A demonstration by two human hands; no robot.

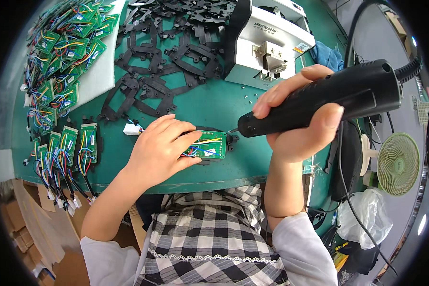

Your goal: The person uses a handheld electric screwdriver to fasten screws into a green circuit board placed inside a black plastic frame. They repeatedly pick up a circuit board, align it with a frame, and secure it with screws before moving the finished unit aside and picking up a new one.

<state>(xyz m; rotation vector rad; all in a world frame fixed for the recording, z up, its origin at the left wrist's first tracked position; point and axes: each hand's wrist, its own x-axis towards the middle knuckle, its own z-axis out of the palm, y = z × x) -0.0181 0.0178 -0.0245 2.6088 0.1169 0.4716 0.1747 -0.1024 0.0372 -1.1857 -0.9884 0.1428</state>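
The green circuit board (pixel 209 145) lies flat on a black plastic frame (pixel 231 141) near the front edge of the green table (pixel 209 102). I judge it light, thin and stiff, with fragile solder points; I would hold it by the edges or press on bare board, as here. My left hand (pixel 159 150) lies spread over its left half, fingers pinning the coloured wires (pixel 198 143), which look soft and springy. My right hand (pixel 300 121) is wrapped around a black electric screwdriver (pixel 329 97), matt and cylindrical, its tip just beside the board's right edge. Finished boards (pixel 69 145) stand in a row at left; flat black frames (pixel 167 52) are heaped behind; a white machine (pixel 267 40) sits beyond.
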